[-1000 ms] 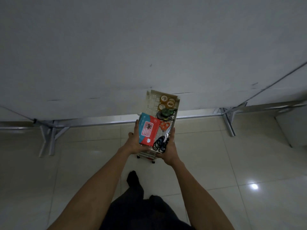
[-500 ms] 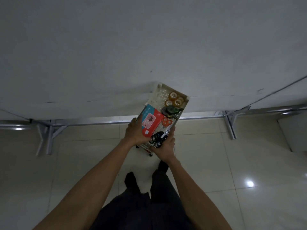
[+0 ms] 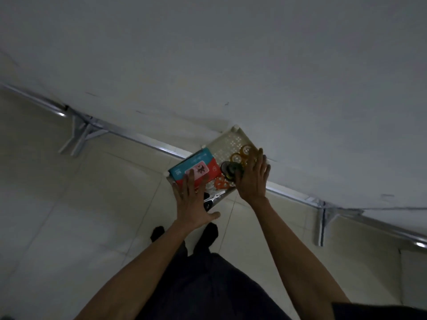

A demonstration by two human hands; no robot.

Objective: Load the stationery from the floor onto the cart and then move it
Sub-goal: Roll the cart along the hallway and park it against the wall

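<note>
Looking down at our twelve o'clock, we find the small white cart (image 3: 227, 140) standing on the tiled floor (image 3: 92, 215), its far corner close under the grey wall panel (image 3: 231, 54) and over the metal rail (image 3: 143, 138). We cannot tell whether it touches either.

The stationery already lies in the cart:
- A red and teal packet (image 3: 196, 166) is on the nine o'clock side.
- Amber tape rolls (image 3: 240, 155) sit toward one o'clock.
- A dark round dispenser (image 3: 228, 168) is just beside the rolls.
- Orange scissor handles (image 3: 220, 182) lie near the middle.
- A black pair of scissors (image 3: 211, 197) is at the six o'clock end.

We see no loose stationery on the floor around it, so we judge the loading done and the moving step in hand.

Our left hand (image 3: 193, 204) spreads over the near end, its fingers (image 3: 187, 181) straight and splayed across the packet's edge, gripping nothing. Our right hand (image 3: 253, 181) lies flat over the three o'clock rim by the tape rolls, fingers likewise straight and unclenched. Whether either palm actually presses on the cart we cannot make out in this dim light.

Next, we think, both hands must close on the rim at opposite sides. Then they should steer the cart toward six o'clock or along the rail, away from the panel. The push should be level and gentle so the scissors and rolls do not slide off the shallow tray.
</note>
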